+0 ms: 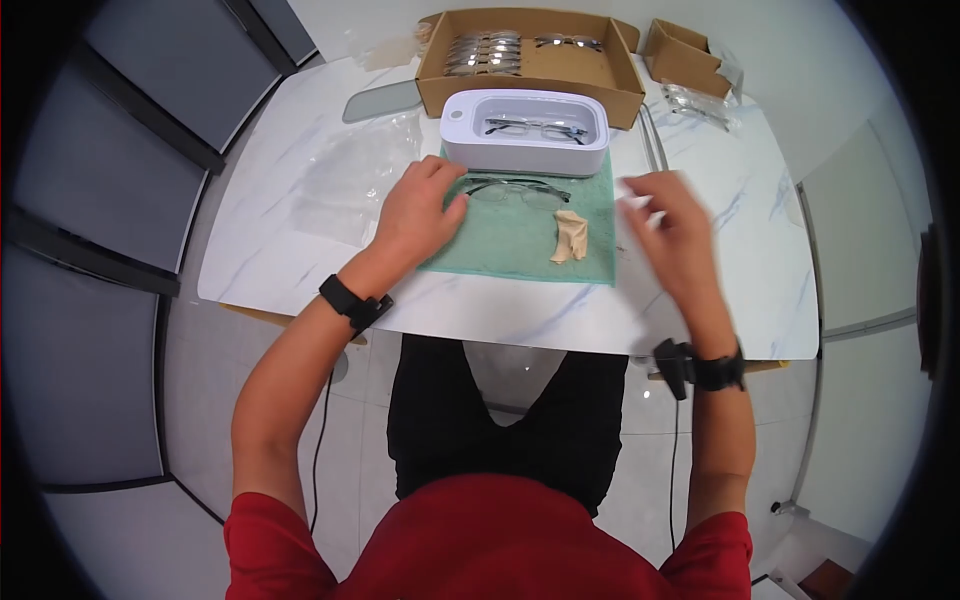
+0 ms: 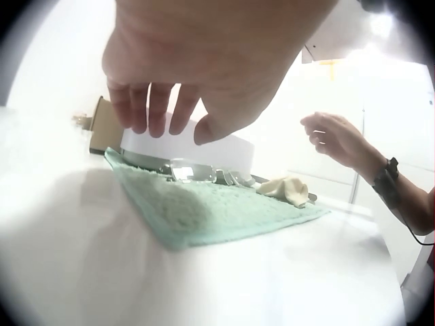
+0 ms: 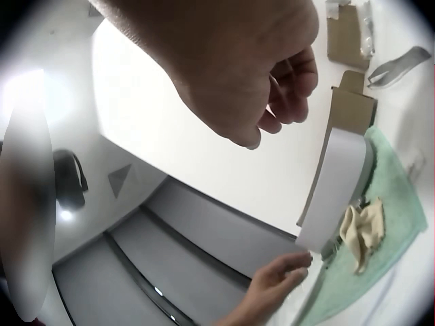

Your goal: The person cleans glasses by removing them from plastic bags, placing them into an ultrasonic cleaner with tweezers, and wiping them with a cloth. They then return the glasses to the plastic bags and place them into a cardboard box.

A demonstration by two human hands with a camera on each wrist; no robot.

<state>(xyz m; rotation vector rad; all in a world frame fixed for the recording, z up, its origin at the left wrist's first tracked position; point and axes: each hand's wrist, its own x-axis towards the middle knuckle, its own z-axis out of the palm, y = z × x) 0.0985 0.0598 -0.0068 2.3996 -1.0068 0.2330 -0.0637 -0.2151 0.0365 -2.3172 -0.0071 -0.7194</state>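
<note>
A pair of eyeglasses with a dark frame lies on a green towel, close in front of a white ultrasonic cleaner. My left hand hovers at the towel's left edge, its fingertips beside the glasses. Its fingers hang loose with nothing between them in the left wrist view. On the right of the towel sits a crumpled beige cloth. My right hand, slightly blurred, is raised to the right of the towel, fingers loosely bent and holding nothing. A second pair of eyeglasses rests in the cleaner's basin.
Behind the cleaner stands a cardboard box with several pairs of glasses inside. Clear plastic bags lie at the left. A smaller carton and bagged glasses are at the back right. A grey lid lies behind my left hand.
</note>
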